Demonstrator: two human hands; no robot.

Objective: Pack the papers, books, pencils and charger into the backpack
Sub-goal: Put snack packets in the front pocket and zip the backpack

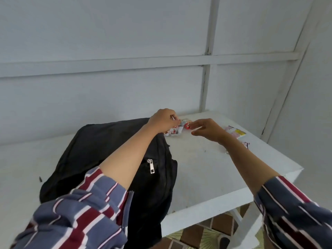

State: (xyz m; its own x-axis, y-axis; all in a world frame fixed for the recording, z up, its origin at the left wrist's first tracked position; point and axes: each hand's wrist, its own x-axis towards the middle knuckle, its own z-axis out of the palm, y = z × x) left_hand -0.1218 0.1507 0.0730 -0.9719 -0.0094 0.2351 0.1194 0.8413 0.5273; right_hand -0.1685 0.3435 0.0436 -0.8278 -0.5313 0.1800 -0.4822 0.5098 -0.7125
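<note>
Head view: the black backpack [100,150] lies flat on the white table [206,169], its near end hanging over the front edge, and a silver zip pull [150,166] rests on its top face beside a zip line whose state I cannot tell. The left forearm stretches across the bag to its far right corner, where the left hand [164,120] has its fingers curled and pinched on a thin pale stick [173,118]; what the stick is cannot be told. Just beside that hand, on the table at the bag's corner, lie some red-and-white printed pieces [173,131], too blurred to name. The right hand [208,129] hangs above the table near them, its fingers straight and relaxed, thumb held apart below, with the fingertips [191,125] at the rightmost red piece; whether they touch it is unclear. Further right, near the table's far corner, sits a pink-and-yellow packet [236,133]. Both arms wear striped sleeves [86,209] pushed up to the elbow. A pale panelled wall [107,42] stands behind the table, and patterned floor [203,234] shows below its front edge.
</note>
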